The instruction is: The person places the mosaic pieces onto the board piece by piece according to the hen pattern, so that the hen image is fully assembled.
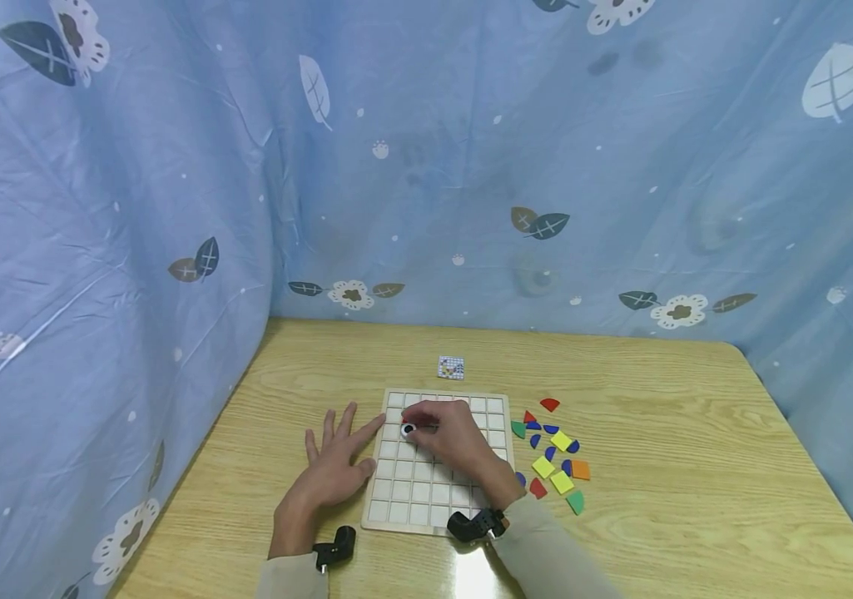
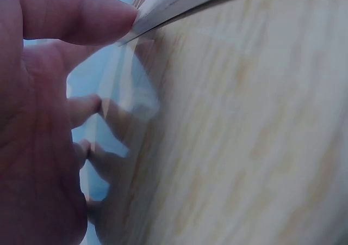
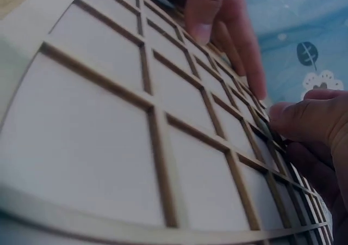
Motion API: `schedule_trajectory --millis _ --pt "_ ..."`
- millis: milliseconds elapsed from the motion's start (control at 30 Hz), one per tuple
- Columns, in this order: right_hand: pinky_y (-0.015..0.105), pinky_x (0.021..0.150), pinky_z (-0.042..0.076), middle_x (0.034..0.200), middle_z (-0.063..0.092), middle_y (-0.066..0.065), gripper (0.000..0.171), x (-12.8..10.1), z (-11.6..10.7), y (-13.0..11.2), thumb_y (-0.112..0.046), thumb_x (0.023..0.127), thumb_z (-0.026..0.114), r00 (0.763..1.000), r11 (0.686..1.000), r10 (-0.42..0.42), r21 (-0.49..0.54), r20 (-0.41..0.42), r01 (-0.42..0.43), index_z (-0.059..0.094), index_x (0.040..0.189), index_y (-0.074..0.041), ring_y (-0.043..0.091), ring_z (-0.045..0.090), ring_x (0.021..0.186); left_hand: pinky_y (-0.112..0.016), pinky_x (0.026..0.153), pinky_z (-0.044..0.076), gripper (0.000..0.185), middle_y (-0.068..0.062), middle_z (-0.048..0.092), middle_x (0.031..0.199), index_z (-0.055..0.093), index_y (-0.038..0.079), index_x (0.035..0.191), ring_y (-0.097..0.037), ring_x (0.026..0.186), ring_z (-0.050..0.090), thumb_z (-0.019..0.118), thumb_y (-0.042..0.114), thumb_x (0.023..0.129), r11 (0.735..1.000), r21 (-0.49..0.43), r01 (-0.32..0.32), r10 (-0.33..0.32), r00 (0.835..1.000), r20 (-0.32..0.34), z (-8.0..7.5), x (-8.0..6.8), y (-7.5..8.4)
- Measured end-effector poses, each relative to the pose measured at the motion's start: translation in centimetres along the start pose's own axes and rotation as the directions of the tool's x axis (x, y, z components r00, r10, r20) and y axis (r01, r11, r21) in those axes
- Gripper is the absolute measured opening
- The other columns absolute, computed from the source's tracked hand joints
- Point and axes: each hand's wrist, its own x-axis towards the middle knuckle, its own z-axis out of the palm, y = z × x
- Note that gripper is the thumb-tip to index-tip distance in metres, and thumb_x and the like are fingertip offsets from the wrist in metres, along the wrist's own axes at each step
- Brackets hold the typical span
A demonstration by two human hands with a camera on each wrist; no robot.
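board (image 1: 437,466): on the table (image 1: 681,499), centre
loose pieces (image 1: 555,453): just right of the board
small card (image 1: 451,367): behind the board
left hand (image 1: 336,466): flat on the table, at the board's left edge
right hand (image 1: 448,437): on the board

Head view: even, soft, fairly bright light; sharp focus; wide-angle bending toward the edges; a white glare patch on the table (image 1: 474,574) at the bottom edge; faint shadows under the hands. Left wrist view: dim, heavily blurred, pale reflections on the wood. Right wrist view: dim, close-range, soft focus, grid lines curved.
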Motion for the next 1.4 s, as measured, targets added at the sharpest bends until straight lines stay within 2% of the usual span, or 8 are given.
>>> schedule_trajectory --millis 400,667,767,867,1000,1100,1200,1400 --pt "0.035 0.095 0.065 0.116 0.085 0.002 0.027 -0.4 0.0 -0.5 -0.005 0.094 0.083 0.999 0.997 -0.035 -0.067 -0.019 0.034 0.083 0.121 -0.009 0.015 0.081 0.107 -0.08 0.122 -0.02 0.068 -0.023 0.009 0.184 0.048 0.024 0.168 -0.053 0.168 -0.013 0.065 0.011 0.103 1.0 0.013 0.01 -0.01 1.0 -0.007 0.0 0.0 0.1" --pt "0.031 0.09 0.066 0.112 0.085 0.003 0.026 -0.8 -0.1 -0.7 -0.001 0.093 0.082 0.998 0.997 -0.055 -0.051 0.017 0.056 0.084 0.118 -0.008 0.015 0.081 0.102 -0.08 0.122 -0.021 0.069 -0.024 0.01 0.183 0.049 0.025 0.167 -0.055 0.167 -0.012 0.065 0.011 0.102 1.0 0.0 -0.005 0.005 1.0 -0.02 0.0 0.1 -0.1" --pt "0.035 0.092 0.066 0.115 0.085 0.003 0.025 -1.3 -0.8 -1.0 -0.005 0.093 0.082 0.999 0.998 -0.054 -0.04 0.009 0.054 0.084 0.119 -0.009 0.017 0.082 0.103 -0.08 0.122 -0.021 0.069 -0.026 0.011 0.182 0.05 0.024 0.167 -0.056 0.167 -0.012 0.065 0.012 0.101 1.0 -0.013 -0.021 0.02 0.999 -0.033 0.2 0.1 -0.2" --pt "0.041 0.095 0.066 0.118 0.084 0.0 0.026 -2.2 -1.9 -1.1 -0.01 0.094 0.083 0.999 0.998 -0.052 -0.037 -0.012 0.051 0.084 0.12 -0.011 0.02 0.082 0.105 -0.081 0.121 -0.021 0.069 -0.029 0.012 0.181 0.051 0.022 0.166 -0.059 0.166 -0.011 0.066 0.012 0.099 0.999 -0.027 -0.034 0.033 0.998 -0.047 0.3 0.1 -0.3" --pt "0.047 0.098 0.065 0.122 0.083 -0.002 0.029 -4.1 -4.0 -0.9 -0.014 0.095 0.084 0.999 0.999 -0.033 -0.021 -0.032 0.032 0.083 0.124 -0.011 0.023 0.081 0.108 -0.08 0.122 -0.022 0.069 -0.027 0.01 0.182 0.05 0.021 0.167 -0.057 0.167 -0.012 0.065 0.011 0.1 1.0 -0.017 -0.014 0.014 0.999 -0.03 0.2 0.1 -0.1" --pt "0.049 0.098 0.065 0.123 0.083 0.0 0.031 -5.8 -5.8 -0.5 -0.013 0.094 0.086 0.998 1.0 -0.026 0.005 -0.059 0.026 0.083 0.124 -0.009 0.026 0.081 0.109 -0.08 0.122 -0.021 0.069 -0.025 0.008 0.183 0.048 0.022 0.168 -0.055 0.167 -0.013 0.063 0.011 0.101 1.0 0.0 0.001 -0.001 1.0 -0.013 0.0 0.1 0.1" --pt "0.048 0.098 0.065 0.122 0.083 0.001 0.032 -7.5 -7.9 -0.1 -0.014 0.093 0.088 0.995 1.0 -0.018 -0.015 -0.101 0.017 0.083 0.124 -0.009 0.025 0.081 0.111 -0.081 0.121 -0.021 0.07 -0.025 0.007 0.183 0.047 0.022 0.169 -0.055 0.167 -0.014 0.062 0.011 0.102 1.0 0.008 0.003 -0.003 1.0 -0.004 0.0 0.1 0.1" --pt "0.045 0.093 0.066 0.121 0.084 -0.002 0.034 -11.4 -12.3 0.6 -0.016 0.093 0.089 0.979 0.99 0.081 -0.099 -0.187 -0.1 0.083 0.126 -0.014 0.019 0.079 0.113 -0.08 0.121 -0.022 0.07 -0.024 0.005 0.184 0.045 0.023 0.169 -0.054 0.167 -0.015 0.062 0.012 0.102 1.0 0.005 0.005 -0.005 1.0 0.003 0.1 0.1 0.1"
